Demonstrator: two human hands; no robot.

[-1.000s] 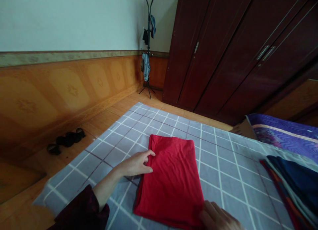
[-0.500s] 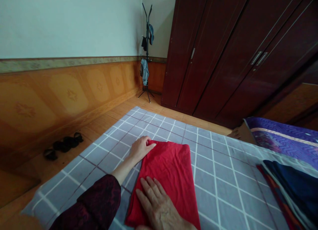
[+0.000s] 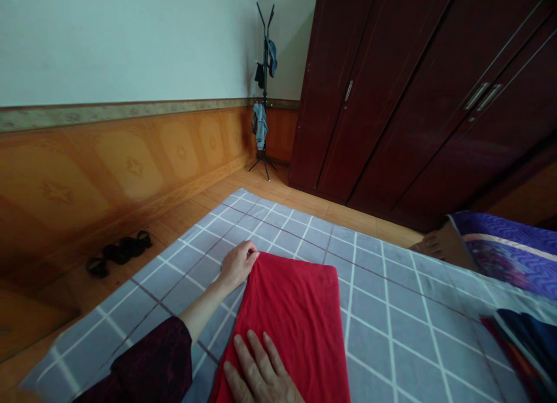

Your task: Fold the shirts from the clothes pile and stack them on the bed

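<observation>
I have my right grip (image 3: 264, 373) nearest, laid flat with its fingers a little apart, pressing on the folded red cloth (image 3: 298, 310) and clasping nothing. The cloth stretches from under this grip to well beyond it, and its near end runs out of view. Farther off and to the left, my left grip (image 3: 238, 265) is narrow, pinching the cloth's far left corner; a dark patterned sleeve (image 3: 152, 362) covers the arm behind it. Creases run down the cloth from that pinch. The grey checked sheet (image 3: 378, 310) spreads beneath the cloth and around both grips. Well right of my right grip I see a stack of folded clothes (image 3: 528, 336), cut off by the view's edge. Left of the left grip, black shoes (image 3: 120, 251) sit on the floor (image 3: 348, 215). Farthest, beyond the left grip, a coat stand (image 3: 265, 87) rises just beside a dark red wardrobe (image 3: 383, 113).
</observation>
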